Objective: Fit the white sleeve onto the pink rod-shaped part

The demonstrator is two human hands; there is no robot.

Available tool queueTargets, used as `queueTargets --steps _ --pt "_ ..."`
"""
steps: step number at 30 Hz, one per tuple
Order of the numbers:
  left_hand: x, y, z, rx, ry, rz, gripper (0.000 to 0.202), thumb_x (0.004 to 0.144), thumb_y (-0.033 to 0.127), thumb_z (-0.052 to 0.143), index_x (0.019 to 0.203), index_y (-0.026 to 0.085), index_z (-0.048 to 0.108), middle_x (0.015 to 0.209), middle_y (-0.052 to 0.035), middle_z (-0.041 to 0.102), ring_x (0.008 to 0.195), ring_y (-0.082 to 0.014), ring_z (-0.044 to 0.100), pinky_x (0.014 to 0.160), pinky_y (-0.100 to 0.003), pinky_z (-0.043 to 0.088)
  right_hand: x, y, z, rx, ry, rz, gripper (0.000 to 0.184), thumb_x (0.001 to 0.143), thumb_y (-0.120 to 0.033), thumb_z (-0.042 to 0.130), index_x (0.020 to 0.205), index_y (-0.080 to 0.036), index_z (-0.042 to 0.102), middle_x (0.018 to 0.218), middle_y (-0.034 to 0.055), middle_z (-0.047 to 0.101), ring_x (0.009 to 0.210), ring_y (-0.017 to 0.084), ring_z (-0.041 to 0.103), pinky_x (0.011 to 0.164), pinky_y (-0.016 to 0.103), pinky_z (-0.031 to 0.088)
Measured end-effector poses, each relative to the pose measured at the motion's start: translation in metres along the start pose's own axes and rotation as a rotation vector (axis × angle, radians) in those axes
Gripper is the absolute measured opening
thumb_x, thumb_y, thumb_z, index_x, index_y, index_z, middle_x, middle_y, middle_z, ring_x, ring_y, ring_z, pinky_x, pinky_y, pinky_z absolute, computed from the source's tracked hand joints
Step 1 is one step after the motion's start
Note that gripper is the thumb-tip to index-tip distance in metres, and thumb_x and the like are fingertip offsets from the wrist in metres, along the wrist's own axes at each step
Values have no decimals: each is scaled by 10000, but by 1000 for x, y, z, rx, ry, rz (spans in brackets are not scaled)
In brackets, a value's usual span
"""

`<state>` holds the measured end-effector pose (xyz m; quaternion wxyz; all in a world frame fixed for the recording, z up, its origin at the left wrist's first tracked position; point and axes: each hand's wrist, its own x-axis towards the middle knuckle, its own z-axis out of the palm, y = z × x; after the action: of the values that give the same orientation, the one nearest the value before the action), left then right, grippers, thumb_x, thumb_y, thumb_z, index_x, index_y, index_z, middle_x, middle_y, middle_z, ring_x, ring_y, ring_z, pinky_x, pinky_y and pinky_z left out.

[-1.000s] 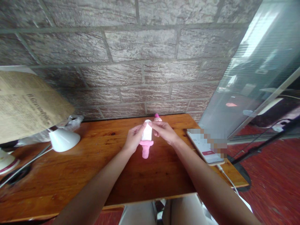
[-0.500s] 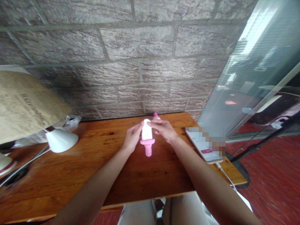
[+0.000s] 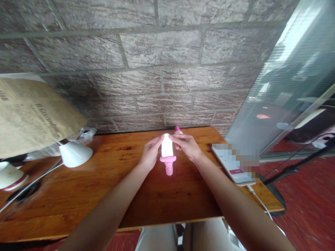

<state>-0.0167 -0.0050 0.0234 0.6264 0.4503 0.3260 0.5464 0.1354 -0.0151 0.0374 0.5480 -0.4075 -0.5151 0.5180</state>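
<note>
A small toy sword (image 3: 167,147), apparently shaped from clay, has a bright white blade and a pink guard and handle (image 3: 169,168). Its handle points toward me and its blade points to the wall. My left hand (image 3: 150,152) is closed on the blade's left edge near the tip, thumb and finger pinching it. From the other side, my right hand (image 3: 188,146) pinches the upper right of the blade. The fingers partly cover the blade's edges. Just behind my right hand is a small pink-topped object (image 3: 178,129), its lower part hidden.
The wooden table (image 3: 104,198) meets a stone-block wall (image 3: 141,80). At left stand a lamp with a newsprint shade (image 3: 42,118) and white base (image 3: 75,154), a paper cup (image 3: 10,175) and crumpled clear plastic (image 3: 87,135). A phone (image 3: 235,169) with a cable lies at right.
The whole view has shifted slightly, so everything sits a little further right in the picture. Both hands keep pinching the white blade, with little visible change in their grip.
</note>
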Motion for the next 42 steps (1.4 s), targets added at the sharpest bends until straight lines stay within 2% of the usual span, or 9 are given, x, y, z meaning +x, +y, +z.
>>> queueTargets --steps 7,10,16,20,24,29,37,42 --pt "-2 6 1 -45 -20 -35 327 650 421 813 794 143 720 714 -8 660 623 -120 561 588 -246 425 -3 -5 5 -8 -15 -20 382 667 -516 773 741 -146 716 519 -57 475 480 61 420 477 232 283" --pt "-2 6 2 -88 -16 -65 317 662 403 806 836 156 710 733 -3 664 633 -125 575 586 -243 432 -4 -5 6 36 -18 -16 394 650 -495 793 821 -152 704 548 -56 514 482 65 441 470 228 296" --pt "0 7 -1 -106 -52 -37 308 706 385 775 875 141 696 753 -26 682 645 -147 602 607 -267 464 -5 -4 9 93 -58 -25 455 636 -483 804 931 -178 641 595 -56 571 473 63 464 452 211 303" --pt "2 10 -3 -135 -96 -44 343 736 394 751 965 146 692 911 -63 716 740 -185 653 679 -318 516 -5 0 11 41 -144 18 474 628 -486 812 932 -167 636 605 -43 585 483 72 480 447 208 305" --pt "3 13 -6 -191 -151 -63 306 741 373 750 951 160 687 1084 -81 699 903 -225 664 779 -354 529 -6 3 12 32 -203 53 444 646 -504 796 870 -138 682 587 -42 552 463 58 421 438 213 282" --pt "3 16 -10 -202 -196 -58 306 754 420 733 928 172 687 1006 -83 707 978 -254 650 836 -372 513 -8 2 12 96 -269 35 363 686 -466 782 851 -153 704 530 -71 463 445 47 347 430 210 234" --pt "0 17 -9 -194 -220 17 278 738 428 755 865 195 670 965 -50 707 973 -226 649 837 -336 505 -10 2 15 181 -279 79 342 673 -437 803 858 -163 718 546 -67 476 449 43 334 426 201 234" --pt "-1 17 -8 -200 -215 34 301 730 412 763 928 218 647 933 -34 703 957 -221 652 816 -335 510 -11 0 17 226 -281 98 329 651 -428 820 802 -159 706 552 -66 478 449 38 329 425 194 232"
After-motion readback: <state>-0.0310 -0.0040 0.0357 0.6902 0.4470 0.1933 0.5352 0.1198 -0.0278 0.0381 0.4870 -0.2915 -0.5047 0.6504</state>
